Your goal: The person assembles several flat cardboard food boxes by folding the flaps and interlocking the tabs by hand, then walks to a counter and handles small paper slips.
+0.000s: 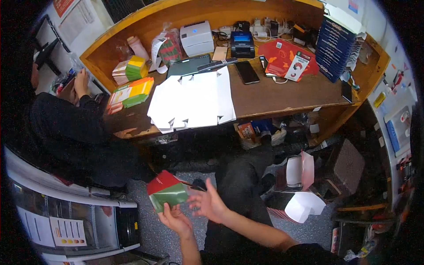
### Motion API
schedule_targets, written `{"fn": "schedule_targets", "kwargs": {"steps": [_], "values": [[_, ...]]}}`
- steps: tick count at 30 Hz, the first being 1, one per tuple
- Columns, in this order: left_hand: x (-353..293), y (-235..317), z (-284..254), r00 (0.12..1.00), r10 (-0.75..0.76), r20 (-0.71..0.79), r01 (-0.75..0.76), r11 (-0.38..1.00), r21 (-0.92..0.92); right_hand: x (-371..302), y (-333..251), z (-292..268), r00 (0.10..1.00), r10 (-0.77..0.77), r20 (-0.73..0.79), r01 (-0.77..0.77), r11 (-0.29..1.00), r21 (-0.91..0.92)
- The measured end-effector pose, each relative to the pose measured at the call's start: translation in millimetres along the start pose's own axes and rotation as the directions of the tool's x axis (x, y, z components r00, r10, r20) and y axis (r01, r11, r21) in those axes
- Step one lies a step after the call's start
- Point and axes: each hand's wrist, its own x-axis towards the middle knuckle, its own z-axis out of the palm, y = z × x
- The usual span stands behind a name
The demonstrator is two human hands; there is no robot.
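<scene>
My left hand (176, 218) holds a small folded cardboard box (166, 191) that is red on top and green below, gripping it from underneath. My right hand (207, 203) is open beside it, fingers spread, just to the right of the box and not gripping it. Both hands are low in view, above the grey floor in front of a wooden desk (282, 95). On the desk lies a stack of flat white cardboard blanks (192, 99).
Another person in black (66, 128) sits at the left. The desk holds green and yellow flat boxes (132, 90), a white printer (196, 37), a black phone (246, 72), red cards (287, 59) and dark blue stacked boxes (335, 46). Folded cartons (300, 194) lie on the floor at right.
</scene>
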Motion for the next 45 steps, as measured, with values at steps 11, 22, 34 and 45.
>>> {"fn": "schedule_targets", "kwargs": {"steps": [11, 22, 34, 45], "values": [[13, -34, 14, 0.911, 0.371, 0.182, -0.411, 0.768, 0.491, 36, -25, -12, 0.734, -0.677, 0.058, 0.470, 0.444, -0.763], [10, -83, 30, 0.941, 0.304, 0.151, -0.331, 0.724, 0.604, 54, -61, -39, 0.986, -0.156, 0.064, 0.169, 0.924, -0.344], [73, -54, 18, 0.648, -0.005, 0.762, -0.761, 0.051, 0.647, 19, -140, -53, 0.871, -0.489, 0.048, 0.447, 0.747, -0.492], [108, -35, 90, 0.355, 0.364, 0.861, -0.934, 0.180, 0.309, -40, -224, -57, 0.773, -0.632, -0.054, 0.416, 0.570, -0.709]]}}
